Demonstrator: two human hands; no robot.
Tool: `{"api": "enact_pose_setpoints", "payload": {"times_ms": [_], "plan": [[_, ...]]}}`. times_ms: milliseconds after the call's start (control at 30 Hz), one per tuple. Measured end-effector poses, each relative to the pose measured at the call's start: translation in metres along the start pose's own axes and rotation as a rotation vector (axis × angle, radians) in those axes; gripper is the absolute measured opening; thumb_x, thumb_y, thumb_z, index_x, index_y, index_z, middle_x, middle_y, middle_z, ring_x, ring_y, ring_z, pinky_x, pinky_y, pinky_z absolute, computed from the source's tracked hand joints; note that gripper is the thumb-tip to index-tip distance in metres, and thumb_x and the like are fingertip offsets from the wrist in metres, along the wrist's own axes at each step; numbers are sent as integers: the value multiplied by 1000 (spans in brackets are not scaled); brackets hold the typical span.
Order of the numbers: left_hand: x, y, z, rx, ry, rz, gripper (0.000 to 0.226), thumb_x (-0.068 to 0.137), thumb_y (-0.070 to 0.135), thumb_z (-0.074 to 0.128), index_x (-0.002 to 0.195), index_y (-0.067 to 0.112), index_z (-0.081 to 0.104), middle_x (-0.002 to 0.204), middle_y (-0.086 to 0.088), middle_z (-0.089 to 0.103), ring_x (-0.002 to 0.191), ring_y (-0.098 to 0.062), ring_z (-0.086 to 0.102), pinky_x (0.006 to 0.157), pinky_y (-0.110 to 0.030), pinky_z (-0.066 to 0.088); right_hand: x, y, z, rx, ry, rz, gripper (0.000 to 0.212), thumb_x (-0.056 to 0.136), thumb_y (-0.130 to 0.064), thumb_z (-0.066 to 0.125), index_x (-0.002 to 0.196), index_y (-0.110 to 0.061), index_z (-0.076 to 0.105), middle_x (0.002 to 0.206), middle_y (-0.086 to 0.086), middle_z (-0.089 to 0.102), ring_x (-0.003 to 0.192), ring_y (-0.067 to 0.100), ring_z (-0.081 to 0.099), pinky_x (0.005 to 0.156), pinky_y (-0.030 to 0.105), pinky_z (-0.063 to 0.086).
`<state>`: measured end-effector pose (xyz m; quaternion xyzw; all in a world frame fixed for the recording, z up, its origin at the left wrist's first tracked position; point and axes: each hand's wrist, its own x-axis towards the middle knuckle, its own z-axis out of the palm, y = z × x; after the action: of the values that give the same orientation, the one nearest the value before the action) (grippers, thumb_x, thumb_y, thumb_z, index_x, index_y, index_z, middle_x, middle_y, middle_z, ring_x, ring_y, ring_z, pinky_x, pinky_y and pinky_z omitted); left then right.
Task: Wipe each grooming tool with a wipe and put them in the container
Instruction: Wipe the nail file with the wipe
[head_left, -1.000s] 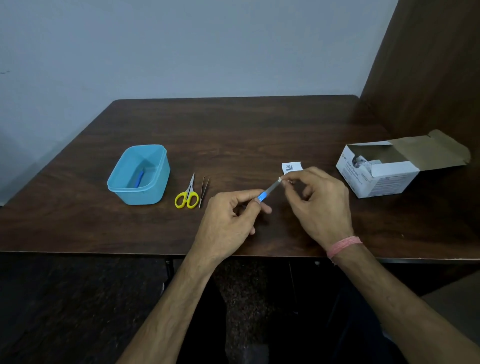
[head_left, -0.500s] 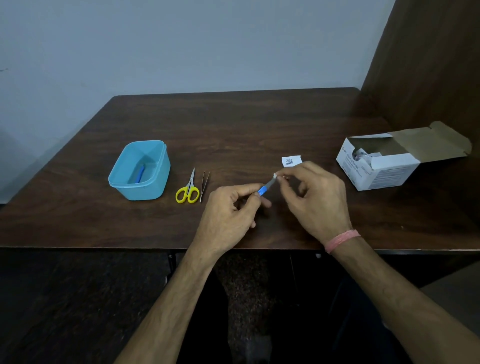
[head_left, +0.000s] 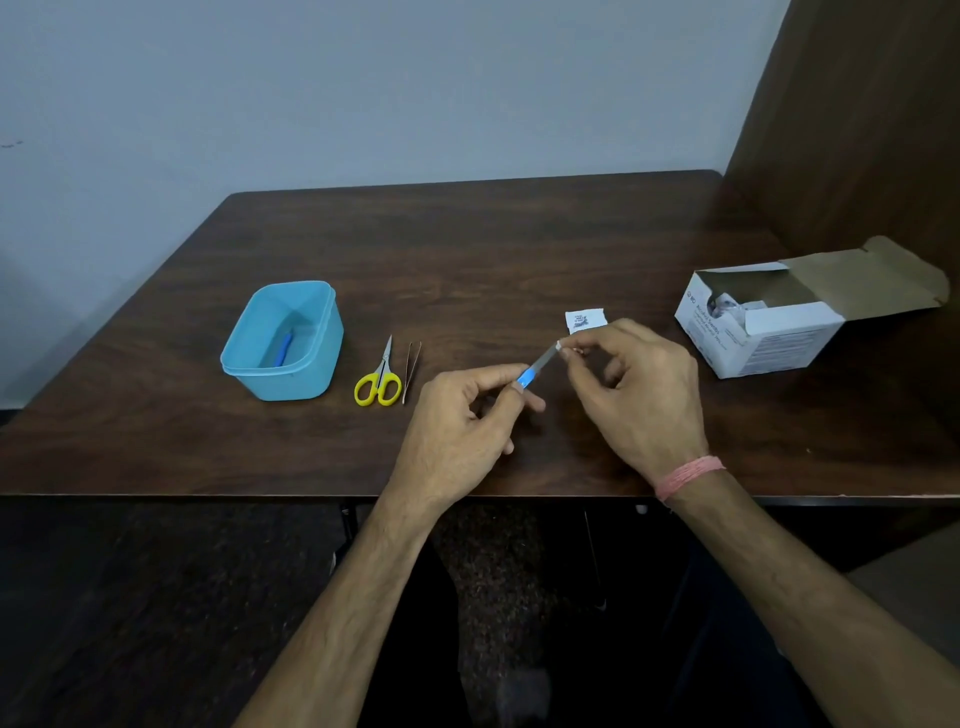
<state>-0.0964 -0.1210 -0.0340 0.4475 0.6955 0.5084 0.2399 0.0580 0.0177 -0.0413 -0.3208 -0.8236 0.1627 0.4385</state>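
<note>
At the far left I am seeing the light blue container (head_left: 283, 340) sitting open on the dark wooden counter (head_left: 493, 249), with a blue tool (head_left: 284, 347) lying inside it on the bottom. Just to its right, the yellow-handled scissors (head_left: 379, 378) are lying flat with the blades closed and pointing away from me. The tweezers (head_left: 410, 370) are lying right beside them, nearly parallel, though I cannot tell whether the two are touching.

Moving toward the middle, my left hand (head_left: 457, 431) is hovering above the near part of the counter, its thumb and forefinger closed on the blue handle of a nail file (head_left: 535, 366). The file is slanting up and to the right, its grey blade running toward my right hand (head_left: 639, 400). That hand's fingertips are pinching a small white wipe (head_left: 561, 347) against the far tip of the blade. A pink thread band (head_left: 685, 475) is sitting around the right wrist.

Just behind the right hand's fingers, a torn white wipe packet (head_left: 584, 319) is lying flat on the counter. At the far right, a white cardboard box (head_left: 763, 332) is standing with its flap folded open, packets showing inside.
</note>
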Motion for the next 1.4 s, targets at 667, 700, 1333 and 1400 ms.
{"api": "enact_pose_setpoints", "payload": {"times_ms": [667, 700, 1333, 1400], "plan": [[1, -2, -1, 12, -15, -5, 28, 114, 19, 61, 124, 31, 84, 100, 17, 85, 54, -7, 65, 56, -21, 50, 0, -1, 0, 35, -38, -38, 11, 94, -23, 83, 102, -30, 84, 94, -18, 71, 57, 9, 56, 61, 35, 54], [1, -2, 0, 8, -13, -5, 28, 114, 19, 61, 124, 32, 84, 100, 17, 85, 55, -8, 65, 56, -21, 50, 1, 0, 0, 33, -10, -3, 10, 94, -23, 84, 100, -31, 84, 92, -19, 70, 57, 10, 56, 62, 34, 54], [3, -9, 2, -59, 57, 7, 25, 115, 22, 63, 130, 29, 82, 105, 17, 86, 47, -14, 63, 52, -19, 48, -1, -4, -2, 77, -14, -74, 11, 96, -19, 83, 103, -27, 83, 97, -16, 73, 60, 11, 57, 63, 26, 51], [4, -10, 1, -55, 25, 25, 25, 116, 21, 63, 130, 30, 82, 107, 16, 86, 49, -17, 64, 54, -22, 49, -3, -5, 0, 19, -77, -159, 12, 98, -21, 80, 108, -26, 82, 100, -14, 73, 61, 6, 56, 61, 33, 55]]}}
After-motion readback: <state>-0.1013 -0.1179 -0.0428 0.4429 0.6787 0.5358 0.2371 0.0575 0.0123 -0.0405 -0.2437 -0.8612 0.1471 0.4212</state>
